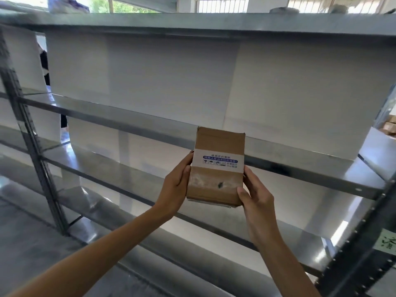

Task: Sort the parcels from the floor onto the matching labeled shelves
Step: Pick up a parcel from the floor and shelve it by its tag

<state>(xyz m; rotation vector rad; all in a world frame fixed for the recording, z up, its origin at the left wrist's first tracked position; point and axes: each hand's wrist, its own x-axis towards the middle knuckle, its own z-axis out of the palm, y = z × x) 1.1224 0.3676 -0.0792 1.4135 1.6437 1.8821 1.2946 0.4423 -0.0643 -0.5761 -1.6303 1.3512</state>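
A small brown cardboard parcel (217,168) with a white printed tape band across its middle is held up in front of the metal shelving. My left hand (176,185) grips its left side and my right hand (256,200) grips its lower right corner. The parcel hangs in the air before the front edge of the middle shelf (120,116), not resting on any board. The grey metal shelf unit (214,24) fills the view, with white backing panels behind its bare boards.
A dark upright post (32,136) stands at the left, another post (364,243) with a green label (389,241) at the lower right. Wrapped bundles (66,5) lie on the top board. Brown boxes (390,125) show at the far right.
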